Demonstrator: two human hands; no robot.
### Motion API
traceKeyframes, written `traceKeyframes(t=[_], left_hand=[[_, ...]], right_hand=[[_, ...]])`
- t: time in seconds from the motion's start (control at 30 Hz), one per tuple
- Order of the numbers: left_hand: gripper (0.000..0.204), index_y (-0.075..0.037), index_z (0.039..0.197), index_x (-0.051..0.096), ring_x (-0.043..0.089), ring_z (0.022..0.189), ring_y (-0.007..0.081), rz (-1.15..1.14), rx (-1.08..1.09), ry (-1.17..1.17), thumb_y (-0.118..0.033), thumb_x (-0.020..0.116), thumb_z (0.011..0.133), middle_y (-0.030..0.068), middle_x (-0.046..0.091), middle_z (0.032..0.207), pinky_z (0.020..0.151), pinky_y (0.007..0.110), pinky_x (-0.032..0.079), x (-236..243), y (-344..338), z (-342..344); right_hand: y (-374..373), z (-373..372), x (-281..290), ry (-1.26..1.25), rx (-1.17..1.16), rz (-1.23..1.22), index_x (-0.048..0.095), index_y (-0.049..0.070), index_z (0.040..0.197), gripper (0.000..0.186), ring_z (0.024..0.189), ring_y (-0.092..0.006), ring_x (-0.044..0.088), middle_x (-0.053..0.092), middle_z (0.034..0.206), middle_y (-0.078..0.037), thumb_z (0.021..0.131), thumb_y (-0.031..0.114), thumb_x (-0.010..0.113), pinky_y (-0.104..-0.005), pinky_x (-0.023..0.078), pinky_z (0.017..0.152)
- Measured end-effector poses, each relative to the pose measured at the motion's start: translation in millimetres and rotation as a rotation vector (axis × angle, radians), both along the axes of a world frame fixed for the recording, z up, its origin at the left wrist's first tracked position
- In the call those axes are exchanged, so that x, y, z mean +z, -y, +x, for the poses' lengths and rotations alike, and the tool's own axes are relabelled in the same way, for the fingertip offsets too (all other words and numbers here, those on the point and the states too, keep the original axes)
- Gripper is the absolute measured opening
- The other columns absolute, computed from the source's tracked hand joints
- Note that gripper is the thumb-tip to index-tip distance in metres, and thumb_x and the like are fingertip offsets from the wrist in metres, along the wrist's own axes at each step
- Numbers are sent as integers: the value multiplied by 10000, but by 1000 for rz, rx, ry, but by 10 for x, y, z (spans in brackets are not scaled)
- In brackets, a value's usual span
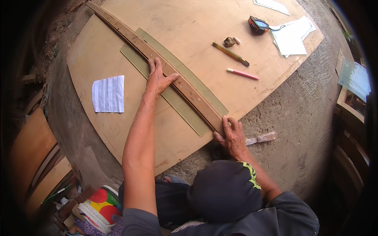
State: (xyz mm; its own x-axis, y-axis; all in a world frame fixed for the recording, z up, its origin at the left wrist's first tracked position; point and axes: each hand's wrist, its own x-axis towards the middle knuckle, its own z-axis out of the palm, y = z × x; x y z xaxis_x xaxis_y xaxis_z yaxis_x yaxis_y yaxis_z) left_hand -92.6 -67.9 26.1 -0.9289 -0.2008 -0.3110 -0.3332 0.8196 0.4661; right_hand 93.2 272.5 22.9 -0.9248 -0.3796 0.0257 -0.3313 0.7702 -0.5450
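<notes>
A long brown wooden strip lies slantwise over a narrow greenish pane of glass, whose margins show on both sides of the wood. My left hand holds the strip down near its middle, thumb and fingertips apart and pressed on the wood. At the strip's near end, my right hand is closed around the wood, thumb below and fingers above. A putty-knife-like tool with a worn handle lies just right of that hand, its blade partly hidden.
The pale wooden board also carries a glass cutter, a pink pencil, a tape measure, white papers and a creased sheet. A colourful bucket stands lower left. Glass leans at the right.
</notes>
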Motion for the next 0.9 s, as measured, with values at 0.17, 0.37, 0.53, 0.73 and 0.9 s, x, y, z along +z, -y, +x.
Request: traceKeyframes(t=[0.17,0.37,0.53,0.73,0.9], left_hand=[[1271,20,1618,99,271,1519,430,-33,-5,-5,-555,837,757,301,0,1678,1229,435,328,21,-1,-9],[1285,24,1616,113,237,1530,420,4,15,13,-584,836,745,301,9,1679,1232,433,313,33,-8,21],[1288,13,1620,96,262,1522,429,-52,-5,6,-594,827,751,287,0,1683,1231,451,322,0,1,4],[1292,12,1622,80,234,1532,432,-5,11,26,-581,831,753,285,-7,1685,1245,457,284,-11,6,10],[1309,26,1618,77,194,1548,411,4,5,19,-586,837,745,294,-10,1682,1250,432,272,16,-7,5]], right_hand=[[27,-25,10,-3,-8,-12,483,2,1453,771,999,-366,537,528,1285,-182,817,306,796,-445,526,847],[-1,-46,5,-4,-2,-41,496,20,1449,779,998,-362,544,541,1272,-170,790,281,818,-440,535,830],[8,-47,30,16,-13,-42,503,24,1441,778,1013,-361,549,548,1273,-170,778,265,829,-437,533,842],[12,-51,20,8,-15,-62,498,25,1443,774,1005,-361,550,554,1269,-166,783,260,826,-437,528,848],[1,-31,7,6,-7,-33,485,24,1457,783,997,-355,549,547,1265,-161,792,266,819,-438,527,840]])
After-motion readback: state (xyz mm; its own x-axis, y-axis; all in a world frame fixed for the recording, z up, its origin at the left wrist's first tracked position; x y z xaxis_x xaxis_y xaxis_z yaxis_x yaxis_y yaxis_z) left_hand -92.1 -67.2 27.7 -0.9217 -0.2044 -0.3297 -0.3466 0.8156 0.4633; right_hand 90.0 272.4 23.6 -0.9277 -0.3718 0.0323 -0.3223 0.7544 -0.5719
